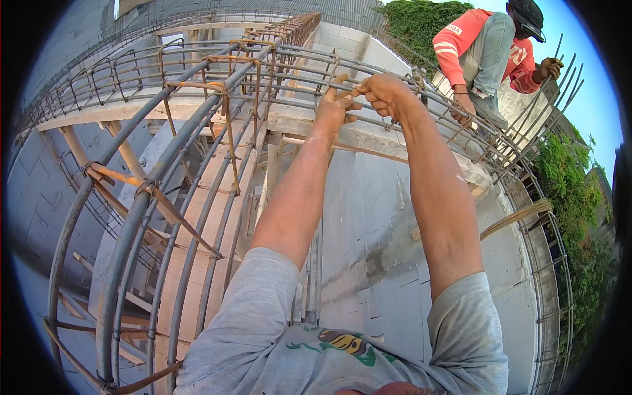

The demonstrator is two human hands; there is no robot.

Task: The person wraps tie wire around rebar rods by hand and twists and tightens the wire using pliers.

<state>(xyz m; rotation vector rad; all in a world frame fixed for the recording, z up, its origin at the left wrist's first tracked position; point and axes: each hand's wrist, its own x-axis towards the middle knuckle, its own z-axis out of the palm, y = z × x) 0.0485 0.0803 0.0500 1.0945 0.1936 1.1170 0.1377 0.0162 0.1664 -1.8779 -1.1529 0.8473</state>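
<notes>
Reached out with both bare arms to a rebar cage (pixel 299 77), above the near edge of a wooden board (pixel 289 120). Held the left hand (pixel 338 109) at the bars with fingers partly extended, and the right hand (pixel 387 97) just beside it, with fingers curled and forefinger stretched toward the left fingertips. Showed too little there to tell of any grasp on wire or bar. Leaned over a grey block wall (pixel 368 204) in a grey printed T-shirt (pixel 263 283). Had at left a second cage (pixel 118 263) with rusty stirrups, over a pale plank (pixel 172 289). Shared the site with a crouched person (pixel 494 56) in a red top and dark cap at upper right, with one hand low by the bars and the other at upright rods (pixel 571 82). Had at right a tan bundle (pixel 517 218), near green foliage (pixel 563 191).
</notes>
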